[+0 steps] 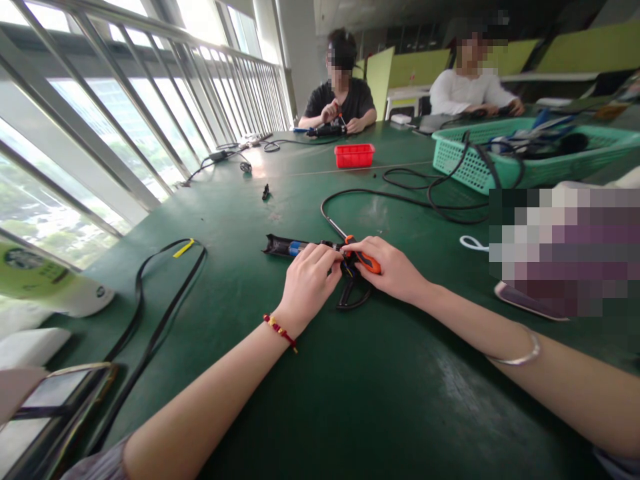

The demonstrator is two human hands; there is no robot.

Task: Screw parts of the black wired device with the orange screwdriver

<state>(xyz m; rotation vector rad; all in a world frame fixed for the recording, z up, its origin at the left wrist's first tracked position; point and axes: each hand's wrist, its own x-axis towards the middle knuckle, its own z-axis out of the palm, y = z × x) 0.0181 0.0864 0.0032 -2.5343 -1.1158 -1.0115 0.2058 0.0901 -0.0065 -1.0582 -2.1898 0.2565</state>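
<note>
An opened black tubular device (pixel 278 245) with a blue part inside lies on the green table in front of me. My left hand (pixel 309 279) is closed over its near end, fingertips pressed together there. My right hand (pixel 395 268) holds a screwdriver by its orange and black handle (pixel 367 258). The screwdriver's metal shaft points up and left, away from the device. Thumb and fingers of the right hand also meet at the device's end, where small wires show. What the fingertips pinch is hidden. A black cable loop (pixel 354 305) hangs below the hands.
A red bin (pixel 355 157) and a small black part (pixel 265 193) stand further back. At right is a green basket (pixel 460 163) of tools and cords, with a black cable (pixel 400 195) trailing out. A black strap (pixel 173 313) lies left. Two people sit across the table.
</note>
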